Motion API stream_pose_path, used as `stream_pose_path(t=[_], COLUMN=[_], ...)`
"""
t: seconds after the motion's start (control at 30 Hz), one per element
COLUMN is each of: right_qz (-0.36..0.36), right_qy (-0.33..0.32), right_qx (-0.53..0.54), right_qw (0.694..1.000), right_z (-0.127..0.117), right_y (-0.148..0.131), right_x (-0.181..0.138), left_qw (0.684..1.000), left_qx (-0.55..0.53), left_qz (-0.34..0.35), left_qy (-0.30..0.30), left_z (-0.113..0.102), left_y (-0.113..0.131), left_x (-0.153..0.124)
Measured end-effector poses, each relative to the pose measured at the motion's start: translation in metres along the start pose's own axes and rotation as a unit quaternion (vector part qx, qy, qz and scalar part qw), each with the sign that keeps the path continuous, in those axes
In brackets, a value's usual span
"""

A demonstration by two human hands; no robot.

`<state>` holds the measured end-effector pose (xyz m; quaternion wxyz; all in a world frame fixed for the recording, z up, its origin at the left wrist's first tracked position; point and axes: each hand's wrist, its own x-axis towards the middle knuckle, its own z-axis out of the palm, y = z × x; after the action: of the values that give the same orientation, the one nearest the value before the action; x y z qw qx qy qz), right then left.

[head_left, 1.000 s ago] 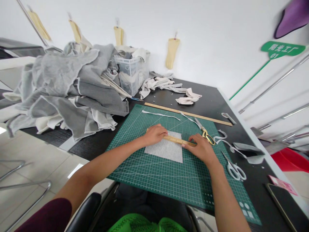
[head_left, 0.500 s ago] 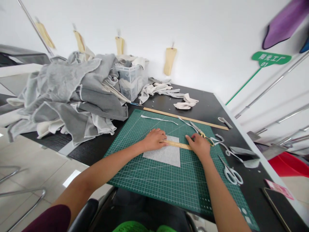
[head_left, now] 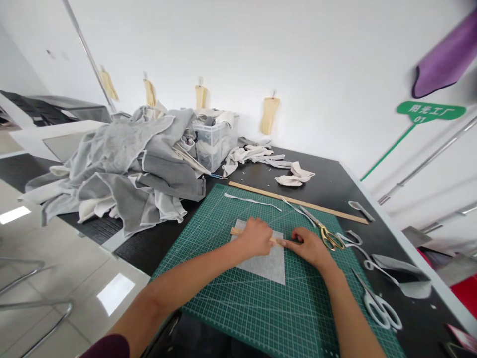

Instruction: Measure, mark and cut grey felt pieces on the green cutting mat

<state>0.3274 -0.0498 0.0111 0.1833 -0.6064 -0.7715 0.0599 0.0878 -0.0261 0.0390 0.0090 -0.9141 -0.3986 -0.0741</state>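
Observation:
A grey fabric piece [head_left: 266, 265] lies flat on the green cutting mat [head_left: 208, 278], with a short wooden ruler [head_left: 235, 231] across its upper part. My left hand [head_left: 257, 237] is closed over the middle of this ruler. The ruler's left end sticks out past the hand. At the ruler's right end, my right hand [head_left: 311, 248] rests with its thumb on the wood and its other fingers curled. Part of the ruler is hidden under both hands. Gold-handled scissors [head_left: 326, 236] lie just beyond my right hand, and white-handled scissors [head_left: 380, 306] lie to its right.
A long wooden strip [head_left: 298, 201] crosses the mat's far edge, near a thin fabric strip [head_left: 253, 201]. Grey cloth [head_left: 119, 169] is heaped at left beside a clear plastic bin [head_left: 210, 149]. Fabric scraps [head_left: 294, 175] lie behind; a grey piece [head_left: 402, 273] is at right.
My left hand has shifted right along the ruler and closed over its middle. The ruler now reaches further left over the fabric. The whole view has tilted upward slightly.

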Motion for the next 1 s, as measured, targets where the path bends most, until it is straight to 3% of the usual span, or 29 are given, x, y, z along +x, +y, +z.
stream_pose_path(t=[0.17, 0.57, 1.0], right_qz=[-0.006, 0.024, 0.033], right_qy=[-0.039, -0.007, 0.004], right_qx=[0.034, 0.046, 0.02], right_qw=[0.999, 0.999, 0.999], right_z=[0.003, 0.005, 0.005], right_y=[0.005, 0.009, 0.01], right_x=[-0.002, -0.005, -0.005], left_qw=[0.999, 0.995, 0.999], left_qx=[-0.007, 0.016, 0.027], left_qz=[-0.004, -0.01, -0.011], left_qy=[0.054, 0.094, 0.037], left_z=[0.014, 0.025, 0.031], left_y=[-0.003, -0.002, 0.008], left_x=[-0.012, -0.015, -0.014])
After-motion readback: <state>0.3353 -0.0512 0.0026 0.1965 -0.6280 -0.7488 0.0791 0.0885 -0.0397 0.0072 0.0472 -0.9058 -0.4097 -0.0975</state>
